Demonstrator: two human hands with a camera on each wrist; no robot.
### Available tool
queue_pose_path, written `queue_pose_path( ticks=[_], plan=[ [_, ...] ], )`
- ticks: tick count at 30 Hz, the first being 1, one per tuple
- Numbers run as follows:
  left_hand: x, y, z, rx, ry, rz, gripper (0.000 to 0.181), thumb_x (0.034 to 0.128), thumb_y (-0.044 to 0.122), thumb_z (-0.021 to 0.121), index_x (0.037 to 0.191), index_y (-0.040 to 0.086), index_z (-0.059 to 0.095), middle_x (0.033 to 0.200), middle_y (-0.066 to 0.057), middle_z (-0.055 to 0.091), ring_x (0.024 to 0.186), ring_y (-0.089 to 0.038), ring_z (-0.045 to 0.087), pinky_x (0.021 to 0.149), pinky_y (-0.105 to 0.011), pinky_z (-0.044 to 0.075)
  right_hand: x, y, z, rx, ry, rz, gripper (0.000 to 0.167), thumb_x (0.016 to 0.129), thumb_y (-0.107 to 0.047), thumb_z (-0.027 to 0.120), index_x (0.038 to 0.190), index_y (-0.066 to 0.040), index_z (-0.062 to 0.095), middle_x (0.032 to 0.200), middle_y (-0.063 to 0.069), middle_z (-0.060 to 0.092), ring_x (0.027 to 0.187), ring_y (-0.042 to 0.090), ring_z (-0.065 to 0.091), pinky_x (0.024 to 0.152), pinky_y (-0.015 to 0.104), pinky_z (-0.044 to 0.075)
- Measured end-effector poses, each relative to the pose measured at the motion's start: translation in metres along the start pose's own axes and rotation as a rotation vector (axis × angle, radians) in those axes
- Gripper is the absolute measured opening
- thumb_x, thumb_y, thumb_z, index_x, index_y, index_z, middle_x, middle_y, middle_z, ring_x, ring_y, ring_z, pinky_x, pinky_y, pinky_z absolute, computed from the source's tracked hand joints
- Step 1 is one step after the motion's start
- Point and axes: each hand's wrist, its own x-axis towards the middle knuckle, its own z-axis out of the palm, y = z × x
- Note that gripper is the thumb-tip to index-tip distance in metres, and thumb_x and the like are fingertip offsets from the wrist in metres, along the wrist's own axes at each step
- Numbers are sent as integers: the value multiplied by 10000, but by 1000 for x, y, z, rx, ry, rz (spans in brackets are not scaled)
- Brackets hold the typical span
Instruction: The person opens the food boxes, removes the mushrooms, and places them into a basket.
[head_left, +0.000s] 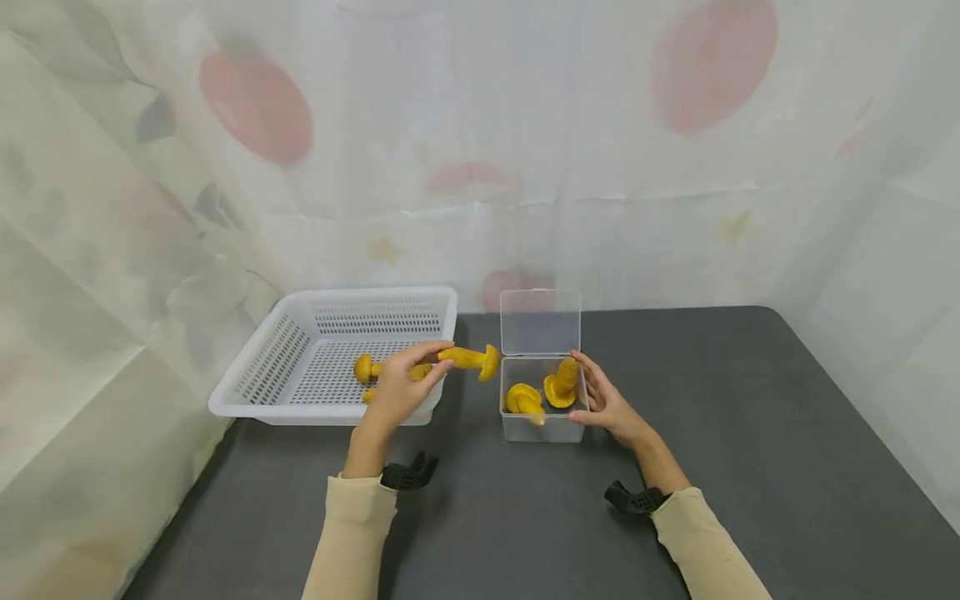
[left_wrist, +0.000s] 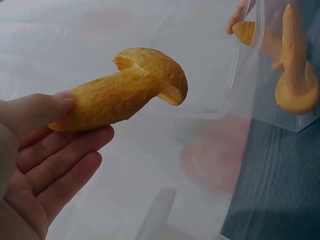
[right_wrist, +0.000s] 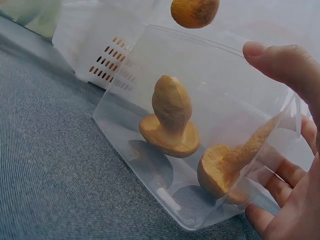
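A yellow mushroom [head_left: 468,358] is pinched by its stem between the thumb and fingers of my left hand [head_left: 401,387]. In the left wrist view the mushroom's [left_wrist: 120,95] cap points away from the hand. It hangs just left of a clear plastic box [head_left: 542,432] whose lid [head_left: 540,321] stands raised at the back. Inside the box lie two more yellow mushrooms, one at the left [head_left: 523,400] and one at the right [head_left: 561,383]. My right hand [head_left: 607,408] holds the box's right side, thumb at the front and fingers farther back.
A white perforated basket [head_left: 262,358] stands to the left on the dark table [head_left: 750,433], with several yellow mushrooms [head_left: 365,368] in it, partly hidden by my left hand. A printed curtain [head_left: 480,125] hangs behind the table.
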Motion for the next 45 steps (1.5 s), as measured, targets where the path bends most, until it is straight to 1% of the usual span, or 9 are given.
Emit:
queue_pose_path(
  ticks=[9, 15, 21, 25, 30, 33, 36, 39, 45],
  plan=[
    [-5, -12, -11, -22, 76, -79, 300, 813, -3, 729, 1110, -3, 696, 1066, -176, 727, 870, -290, 710, 816, -459, 593, -1, 1, 1, 7, 0, 3, 957, 860, -68, 697, 1559, -113, 44, 1628, 206, -97, 1477, 491, -124, 1107, 764, 17],
    [-5, -20, -13, -20, 137, -75, 278, 821, 8, 728, 1097, -9, 704, 1040, -182, 738, 842, -299, 714, 783, -432, 600, -1, 2, -1, 5, 7, 5, 968, 854, -96, 715, 1560, -120, 52, 1634, 187, -89, 1484, 473, -124, 1115, 757, 11],
    [-6, -26, -15, -4, 185, -151, 252, 841, 61, 727, 1085, 0, 710, 1026, -174, 739, 836, -271, 692, 793, -235, 597, -1, 2, -2, 11, 2, 10, 976, 853, -97, 716, 1562, -124, 45, 1634, 186, -91, 1485, 464, -125, 1125, 745, 6],
    [-7, -30, -17, -24, 205, -227, 252, 860, 82, 713, 1096, -5, 703, 1047, -191, 731, 833, -84, 668, 800, -77, 526, -1, 1, -2, 18, 0, 16, 976, 853, -92, 714, 1562, -124, 45, 1632, 190, -93, 1485, 467, -126, 1130, 738, 9],
    [-10, -37, -22, -51, 237, -285, 265, 880, 112, 697, 1114, -12, 693, 1064, -221, 715, 819, 149, 568, 789, -7, 480, -1, 1, -2, 16, -1, 17, 966, 857, -74, 703, 1561, -120, 44, 1631, 191, -100, 1481, 474, -133, 1124, 745, 6],
    [-11, -42, -25, -39, 257, -305, 267, 882, 122, 696, 1113, -12, 694, 1047, -218, 718, 810, 104, 600, 790, -72, 534, -1, 1, -1, 5, 2, 16, 959, 859, -68, 697, 1561, -124, 46, 1632, 187, -97, 1481, 480, -131, 1120, 752, 11],
    [-10, -45, -27, -2, 265, -331, 267, 883, 130, 697, 1112, -7, 695, 1031, -207, 723, 826, -97, 687, 816, -269, 598, -1, 2, -1, -1, 5, 16, 960, 860, -70, 698, 1562, -128, 47, 1633, 188, -93, 1480, 484, -127, 1117, 757, 16],
    [-7, -46, -29, 34, 249, -369, 278, 886, 141, 696, 1120, -8, 687, 1041, -210, 718, 880, -303, 704, 851, -451, 584, -1, 2, -1, -1, 7, 14, 966, 856, -82, 706, 1562, -129, 48, 1633, 189, -89, 1480, 486, -124, 1116, 759, 19],
    [-1, -52, -32, 83, 207, -426, 281, 903, 143, 676, 1124, -31, 674, 1064, -235, 708, 918, -363, 696, 865, -487, 579, -1, 1, 0, 5, 4, 6, 970, 857, -96, 711, 1562, -122, 45, 1633, 187, -91, 1480, 486, -124, 1118, 757, 25]
  ],
)
